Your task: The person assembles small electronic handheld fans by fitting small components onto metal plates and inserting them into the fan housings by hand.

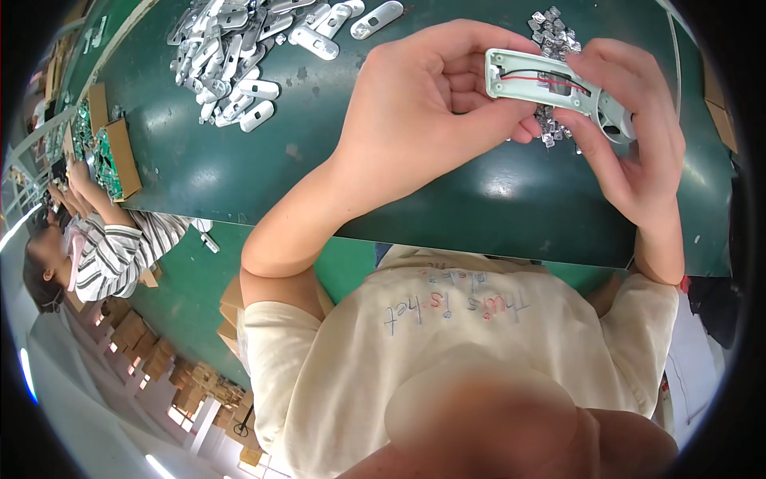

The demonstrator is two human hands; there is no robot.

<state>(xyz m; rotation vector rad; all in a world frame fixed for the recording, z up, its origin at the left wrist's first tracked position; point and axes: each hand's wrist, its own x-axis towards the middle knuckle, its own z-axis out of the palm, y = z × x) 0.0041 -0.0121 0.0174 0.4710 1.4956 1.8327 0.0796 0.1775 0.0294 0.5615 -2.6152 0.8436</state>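
Both my hands grip a pale green plastic housing (519,86) above the table. It is long with rounded corners, and a red and a black wire run inside its open face. A ring-like opening shows at its right end. My left hand (435,112) pinches the left end between thumb and fingers. At the right part, my right hand (638,120) has its thumb below and its fingers above. Beneath the housing lies a scatter of small shiny metal pieces (550,28), partly hidden by my hands.
On the dark green table (399,219), a heap of silver elongated covers (231,56) lies at the far left. Cardboard boxes (121,158) with green circuit boards stand at the left edge. A person in a striped shirt (116,251) works there.
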